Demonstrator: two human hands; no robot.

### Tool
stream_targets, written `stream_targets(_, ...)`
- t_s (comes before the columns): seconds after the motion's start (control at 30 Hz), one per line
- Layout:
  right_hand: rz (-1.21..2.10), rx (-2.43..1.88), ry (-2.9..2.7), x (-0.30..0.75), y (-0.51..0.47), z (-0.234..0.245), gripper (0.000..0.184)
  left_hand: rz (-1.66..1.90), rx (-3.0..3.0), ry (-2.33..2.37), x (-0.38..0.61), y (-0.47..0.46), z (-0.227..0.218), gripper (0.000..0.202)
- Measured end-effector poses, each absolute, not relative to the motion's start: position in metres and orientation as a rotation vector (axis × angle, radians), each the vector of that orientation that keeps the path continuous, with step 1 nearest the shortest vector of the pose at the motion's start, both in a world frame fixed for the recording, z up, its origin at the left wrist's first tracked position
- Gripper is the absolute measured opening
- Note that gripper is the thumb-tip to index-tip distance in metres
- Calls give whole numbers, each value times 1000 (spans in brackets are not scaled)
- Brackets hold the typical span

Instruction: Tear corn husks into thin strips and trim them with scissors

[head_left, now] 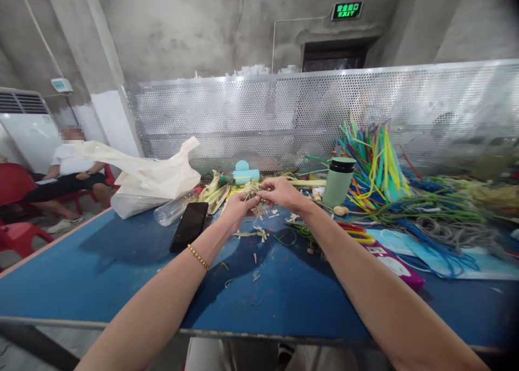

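Observation:
My left hand (pixel 237 206) and my right hand (pixel 281 192) meet above the blue table (pixel 101 268), both closed on a small bundle of dried, straw-coloured husk strips (pixel 254 198). Fingers of both hands pinch the bundle from either side. Loose husk scraps (pixel 253 233) lie scattered on the table just under the hands. A gold bead bracelet (pixel 198 256) is on my left wrist.
A black phone (pixel 189 226), a clear bottle (pixel 172 210) and a cream plastic bag (pixel 152 179) lie left of the hands. A green flask (pixel 338 181), coloured sticks (pixel 375 160), scissors (pixel 359 233) and cords (pixel 438 225) crowd the right. A person sits on red chairs (pixel 16 209) at far left.

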State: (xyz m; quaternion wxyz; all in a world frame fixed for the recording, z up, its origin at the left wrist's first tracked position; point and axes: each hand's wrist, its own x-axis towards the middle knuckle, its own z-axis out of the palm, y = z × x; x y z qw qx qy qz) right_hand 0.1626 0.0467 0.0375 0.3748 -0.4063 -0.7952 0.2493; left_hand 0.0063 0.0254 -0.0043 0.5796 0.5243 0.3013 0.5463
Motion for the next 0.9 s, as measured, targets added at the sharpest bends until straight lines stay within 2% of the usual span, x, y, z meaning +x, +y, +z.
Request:
stream_targets(0.33, 858, -977, -1859, 163, 47, 35, 16, 1267, 1042, 677, 10, 25, -5, 6)
stream_targets(0.63, 994, -1019, -1874, 160, 53, 27, 14, 1387, 1074, 793, 19, 24, -10, 13)
stream_targets(0.9, 862, -1016, -1763, 161, 53, 31, 12, 1269, 1172, 760, 18, 22, -9, 7)
